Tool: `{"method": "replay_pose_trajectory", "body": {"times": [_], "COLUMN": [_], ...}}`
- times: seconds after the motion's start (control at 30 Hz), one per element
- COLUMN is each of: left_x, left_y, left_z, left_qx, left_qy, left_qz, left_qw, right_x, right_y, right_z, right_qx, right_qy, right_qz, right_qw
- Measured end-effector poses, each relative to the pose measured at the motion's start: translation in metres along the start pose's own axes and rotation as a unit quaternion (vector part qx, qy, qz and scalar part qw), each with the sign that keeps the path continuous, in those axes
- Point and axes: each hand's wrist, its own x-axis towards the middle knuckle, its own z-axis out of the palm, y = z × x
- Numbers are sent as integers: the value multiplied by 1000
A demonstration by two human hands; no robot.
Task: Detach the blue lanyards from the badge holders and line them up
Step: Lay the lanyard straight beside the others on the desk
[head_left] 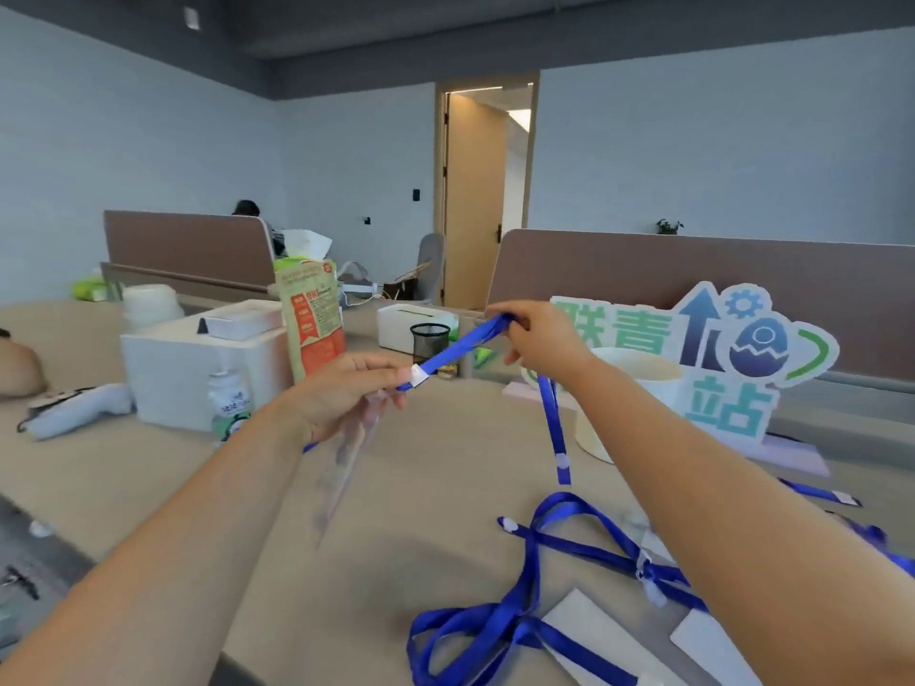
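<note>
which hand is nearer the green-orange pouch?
Left. The left hand, pinching the blue lanyard at its clip end, is just right of the green-orange pouch. The right hand grips the strap farther right, by the sign.

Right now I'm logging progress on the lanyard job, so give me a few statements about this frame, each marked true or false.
1. The left hand and right hand hold one lanyard. True.
2. That lanyard sags slack between them. False: it runs straight.
3. A clear badge holder hangs below the left hand. True.
4. No other lanyards are in view. False: tangled lanyards lie on the table.
5. The door at the back is shut. False: it stands open.
</note>
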Motion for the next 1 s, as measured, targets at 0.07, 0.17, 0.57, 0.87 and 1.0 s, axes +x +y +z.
{"method": "replay_pose_trajectory", "body": {"times": [0.07,0.17,0.57,0.87,1.0], "left_x": [-3,-5,-25,-48,-58], "left_y": [-3,-14,-51,-63,-60], "left_z": [-15,-30,-66,-75,-75], "left_qx": [2,30,110,183,204], "left_qy": [39,82,133,100,91], "left_qz": [-6,-29,-148,-179,-181], "left_qw": [999,996,974,961,958], "right_x": [15,17,-22,-26,-27], "right_y": [-9,-13,-26,-36,-38], "right_z": [19,52,148,188,190], "right_qx": [44,104,214,480,480], "right_qy": [-8,-106,-437,-241,-186], "right_qz": [12,103,260,393,403], "right_qw": [999,983,834,746,756]}}
